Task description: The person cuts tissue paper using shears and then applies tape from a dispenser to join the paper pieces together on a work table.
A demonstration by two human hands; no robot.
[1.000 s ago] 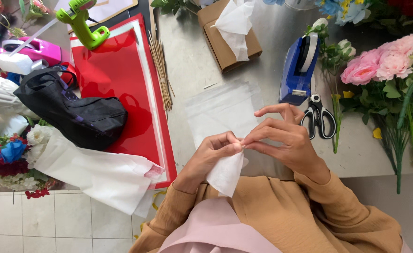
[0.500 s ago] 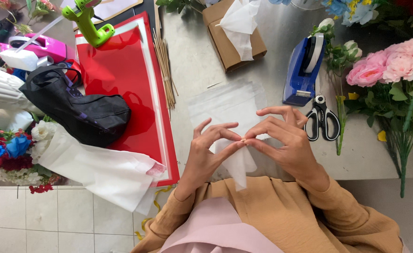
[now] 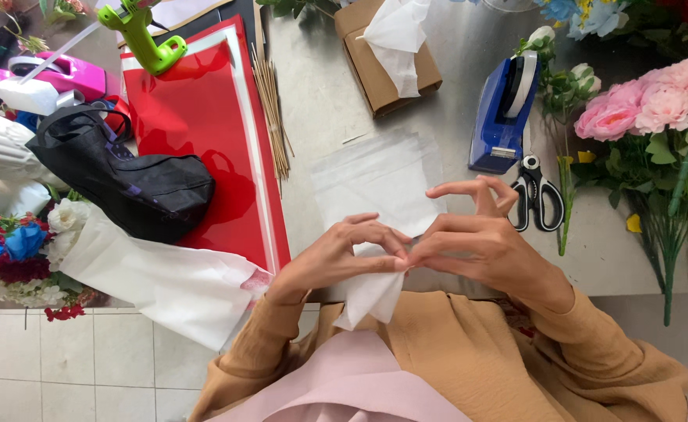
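Both hands, left hand (image 3: 336,254) and right hand (image 3: 477,246), pinch one tissue (image 3: 371,293) at the worktop's (image 3: 336,117) near edge (corner hanging free), fingertips meeting to control the fold.

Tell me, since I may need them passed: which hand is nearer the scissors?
Right. The right hand is just beside the scissors; the left hand is farther off, beyond the right hand.

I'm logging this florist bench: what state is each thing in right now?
Left hand: pinching the white tissue sheet.
Right hand: pinching the same sheet, fingers spread.
Black-handled scissors: closed, lying flat.
Brown cardboard box: open, tissue sticking out.
Green glue gun: lying unheld.
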